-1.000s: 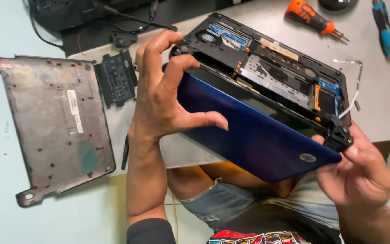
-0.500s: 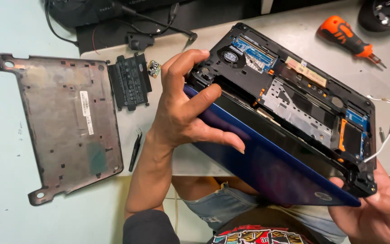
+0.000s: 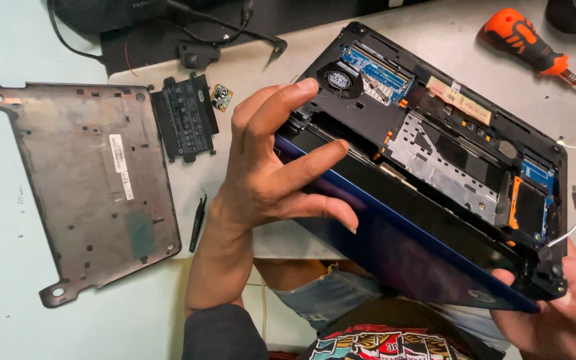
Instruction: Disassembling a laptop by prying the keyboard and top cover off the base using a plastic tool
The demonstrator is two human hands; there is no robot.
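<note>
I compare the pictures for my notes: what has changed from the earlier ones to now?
The laptop shifted right in view. The left hand kept its grip on the near-left edge; the right hand kept the near-right corner. The loose bottom cover, small black panel and orange screwdriver stayed lying on the table.

The left hand (image 3: 271, 170) is raised mid-frame, back toward the camera, wrist bent, its forearm rising from a dark sleeve at the bottom edge. Its fingers (image 3: 281, 100) are spread: the index and middle arch up and forward, two others stretch out to the right, the thumb lowest. The right hand (image 3: 561, 313) sits at the lower right corner, partly cut off, fingers curled upward in a grip, thumb on top
</note>
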